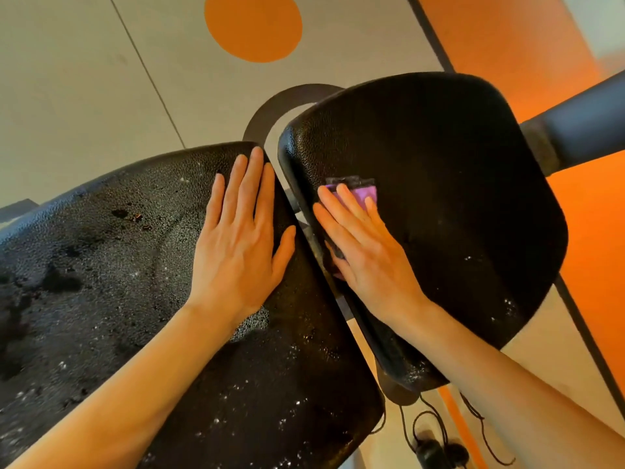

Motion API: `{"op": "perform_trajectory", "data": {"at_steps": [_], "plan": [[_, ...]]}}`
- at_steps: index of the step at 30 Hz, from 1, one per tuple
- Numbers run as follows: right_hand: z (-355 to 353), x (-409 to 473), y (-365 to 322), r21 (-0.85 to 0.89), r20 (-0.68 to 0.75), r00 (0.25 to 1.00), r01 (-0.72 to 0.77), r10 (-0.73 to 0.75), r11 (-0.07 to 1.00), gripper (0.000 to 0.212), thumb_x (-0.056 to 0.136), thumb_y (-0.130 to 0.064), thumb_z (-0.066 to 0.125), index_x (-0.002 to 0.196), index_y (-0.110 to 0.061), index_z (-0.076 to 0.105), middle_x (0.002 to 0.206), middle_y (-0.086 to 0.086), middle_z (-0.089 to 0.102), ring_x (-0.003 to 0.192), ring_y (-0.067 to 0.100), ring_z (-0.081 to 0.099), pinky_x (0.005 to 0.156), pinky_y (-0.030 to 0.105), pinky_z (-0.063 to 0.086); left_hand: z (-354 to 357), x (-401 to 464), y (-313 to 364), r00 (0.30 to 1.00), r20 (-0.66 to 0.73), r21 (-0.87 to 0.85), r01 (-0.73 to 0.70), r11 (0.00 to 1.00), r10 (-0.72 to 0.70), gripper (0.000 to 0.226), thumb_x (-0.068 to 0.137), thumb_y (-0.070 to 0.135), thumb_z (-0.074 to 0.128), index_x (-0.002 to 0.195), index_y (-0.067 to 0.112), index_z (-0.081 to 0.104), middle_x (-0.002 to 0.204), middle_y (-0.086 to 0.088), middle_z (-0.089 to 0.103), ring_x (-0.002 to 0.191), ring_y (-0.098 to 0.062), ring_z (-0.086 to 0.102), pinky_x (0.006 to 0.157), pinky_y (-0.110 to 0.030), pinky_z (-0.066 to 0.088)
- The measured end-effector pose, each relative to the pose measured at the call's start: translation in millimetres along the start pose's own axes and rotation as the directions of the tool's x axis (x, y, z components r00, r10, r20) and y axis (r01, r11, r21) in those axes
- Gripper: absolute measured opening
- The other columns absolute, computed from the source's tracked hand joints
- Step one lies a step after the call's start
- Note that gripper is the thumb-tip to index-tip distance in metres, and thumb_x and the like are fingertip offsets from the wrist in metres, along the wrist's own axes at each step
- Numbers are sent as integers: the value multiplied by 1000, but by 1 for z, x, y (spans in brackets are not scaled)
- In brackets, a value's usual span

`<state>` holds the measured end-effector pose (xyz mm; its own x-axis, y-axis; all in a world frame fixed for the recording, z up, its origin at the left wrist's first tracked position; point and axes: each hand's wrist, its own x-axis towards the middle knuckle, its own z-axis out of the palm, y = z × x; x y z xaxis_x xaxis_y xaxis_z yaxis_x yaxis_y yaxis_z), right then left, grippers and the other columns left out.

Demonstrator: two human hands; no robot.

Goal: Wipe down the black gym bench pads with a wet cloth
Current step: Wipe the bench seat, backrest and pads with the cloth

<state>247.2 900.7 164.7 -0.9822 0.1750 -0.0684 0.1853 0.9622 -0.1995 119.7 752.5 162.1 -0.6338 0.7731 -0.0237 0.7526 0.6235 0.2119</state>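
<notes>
Two black textured bench pads fill the view. The long pad (118, 282) on the left glistens with wet patches and droplets. The shorter pad (456, 170) on the right looks mostly dry, with a few droplets. My left hand (236, 238) lies flat, fingers spread, on the long pad near its far right edge and holds nothing. My right hand (365, 248) presses flat on a purple cloth (363, 191) at the left side of the right pad. Most of the cloth is hidden under the palm and fingers.
A narrow gap (304, 228) with metal frame parts separates the two pads. A dark padded roller (581, 123) sticks out at the right. Below lies a grey floor with an orange circle (253, 25) and orange zones (507, 35). Black cords (436, 434) hang near the bottom.
</notes>
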Motion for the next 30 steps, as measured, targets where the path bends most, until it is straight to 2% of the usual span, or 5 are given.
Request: {"op": "perform_trajectory", "data": {"at_steps": [5,11,16,22,30], "plan": [[4,89,-11,46,-227,959,-166,172,985,50,94,-11,52,141,-4,42,151,14,37,143,31,29,118,50,24,3,0,0,1000,-4,17,-1,1000,1,73,100,48,28,155,5,9,164,-14,4,153,-27,1,125,-43,5],[5,-31,-16,-40,-15,993,-115,115,993,63,84,-14,51,145,-8,36,156,9,28,147,25,20,119,43,15,1,-1,0,1000,-7,-15,-2,1000,2,73,99,48,28,155,5,10,164,-14,4,153,-28,3,125,-44,6],[6,59,-13,-1,-131,984,-118,117,993,57,93,-7,52,146,-6,33,156,12,28,147,28,19,120,44,14,2,-1,-1,1000,-9,-10,-7,1000,7,73,99,48,28,155,5,10,164,-15,5,153,-29,3,125,-43,4],[3,-58,-13,-106,4,989,-145,146,984,72,84,-18,55,148,-12,24,158,7,21,148,23,14,118,41,12,-2,-1,-1,1000,12,-40,-17,999,17,70,101,46,33,156,8,11,164,-14,3,153,-29,1,125,-44,3],[8,13,-4,34,-103,973,-206,208,978,67,85,-8,61,145,-4,33,155,13,29,146,29,21,120,43,13,-5,-41,44,987,58,-117,-142,983,150,66,99,41,34,155,9,19,164,-15,8,152,-29,3,124,-44,5]]}}
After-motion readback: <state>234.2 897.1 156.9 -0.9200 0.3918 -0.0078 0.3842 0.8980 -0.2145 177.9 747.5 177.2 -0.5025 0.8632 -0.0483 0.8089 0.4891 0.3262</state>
